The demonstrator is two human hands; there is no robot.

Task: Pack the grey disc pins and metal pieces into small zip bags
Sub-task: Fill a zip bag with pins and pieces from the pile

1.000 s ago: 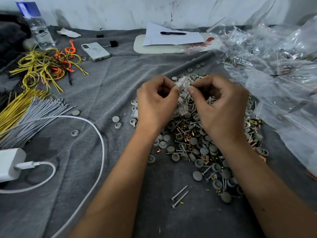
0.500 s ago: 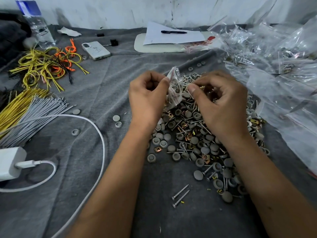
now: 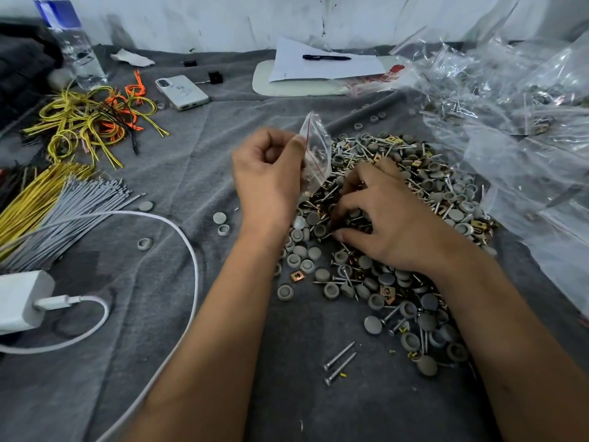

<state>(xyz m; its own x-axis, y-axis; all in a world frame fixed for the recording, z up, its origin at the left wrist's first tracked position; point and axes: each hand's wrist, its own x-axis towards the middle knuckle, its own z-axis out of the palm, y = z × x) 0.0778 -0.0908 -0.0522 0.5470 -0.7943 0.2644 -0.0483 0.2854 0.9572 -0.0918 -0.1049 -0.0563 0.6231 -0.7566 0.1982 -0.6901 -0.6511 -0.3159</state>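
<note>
Desk under grey cloth. Disc pins and metal pieces heaped centre-right; wires upper left; charger left edge; phone and paper along the top.

Grey discs and coppery metal squares on a dark grey cloth; clear bag with a red strip; yellow, orange wires; white charger.

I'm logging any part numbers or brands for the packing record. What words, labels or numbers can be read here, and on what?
None can be read.
Water bottle: blue label, print blurred.
Phone: back marking too small.
Paper sheet: no legible writing.
Red-printed bag: print blurred.
</note>
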